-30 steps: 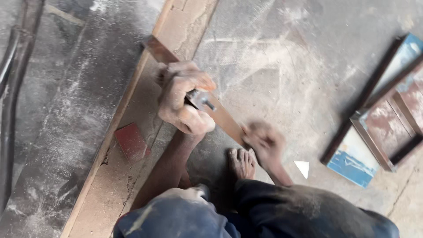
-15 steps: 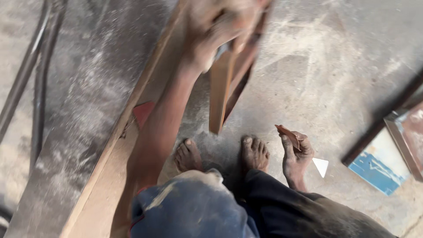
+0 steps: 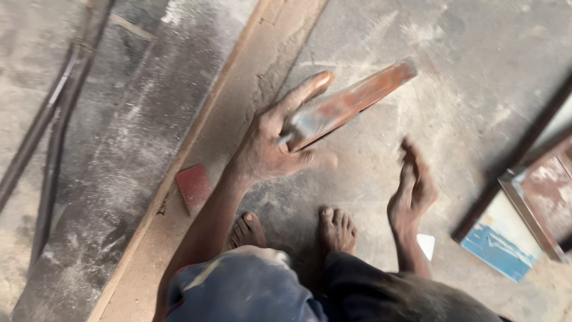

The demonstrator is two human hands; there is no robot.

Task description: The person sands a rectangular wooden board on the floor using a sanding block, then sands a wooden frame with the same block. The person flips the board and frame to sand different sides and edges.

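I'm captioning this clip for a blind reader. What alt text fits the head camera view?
Seen from above, a squatting person's left hand holds a reddish-brown wooden strip lifted over a dusty concrete floor, while the right hand hovers open and empty. Bare feet show below, a red sanding pad lies on a long plank, and framed panels lie at right.

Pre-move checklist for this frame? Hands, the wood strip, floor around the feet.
1. Left hand grips the reddish wood strip: ok.
2. Strip lifted off the floor, tilted: ok.
3. Right hand open and holding nothing: ok.
4. Bare feet apart from the strip: ok.
5. Red sandpaper piece lying flat on the long board: ok.
6. Strip surface condition: cannot tell, blurred.
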